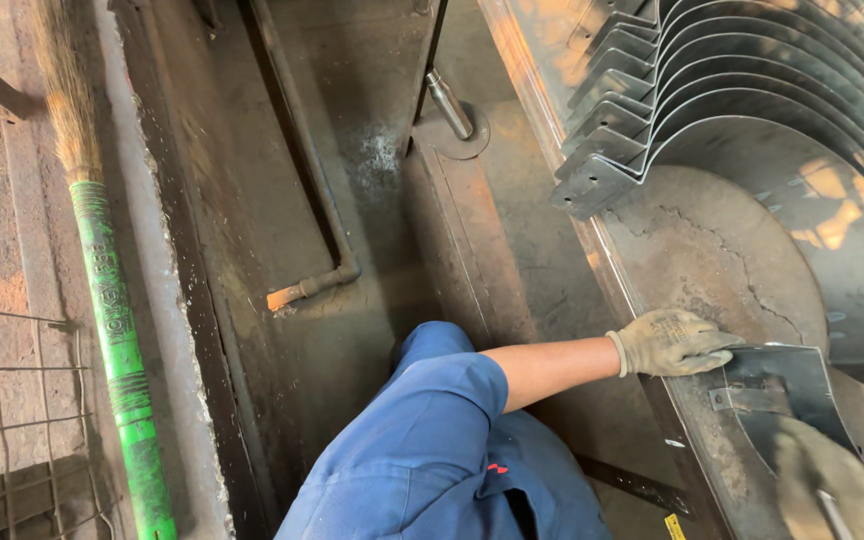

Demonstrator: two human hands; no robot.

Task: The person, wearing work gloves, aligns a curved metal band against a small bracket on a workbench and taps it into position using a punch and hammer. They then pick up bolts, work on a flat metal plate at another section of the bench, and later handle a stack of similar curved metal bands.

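Head view, looking down at a metal workbench (pixel 552 260) and a dirty floor.

Thing in hand: a curved sheet-metal blade (pixel 787 385), dark grey, with a small folded tab near its left edge. It lies flat on the bench at lower right, just below a stack of like blades (pixel 742 90) fanned out at the top right.

Handling (judgement): thin steel plate, so stiff, fairly heavy for its size, not fragile. Cut edges likely sharp; gloves make sense. Surface looks dusty, not oily, so grip should be fair. Best hold is at the outer edges or by the tab.

Left hand (pixel 672 343): gloved, fingers nearly straight and close together, palm down, fingertips touching the blade's left edge. Pressing or steadying, not clasping.

Right hand (pixel 837 490): gloved, blurred at the lower right corner, over the blade's lower part. A thin rod-like item shows by it; how far the fingers are closed, cannot tell.

Nearby: a green-handled broom (pixel 117 340) at far left.
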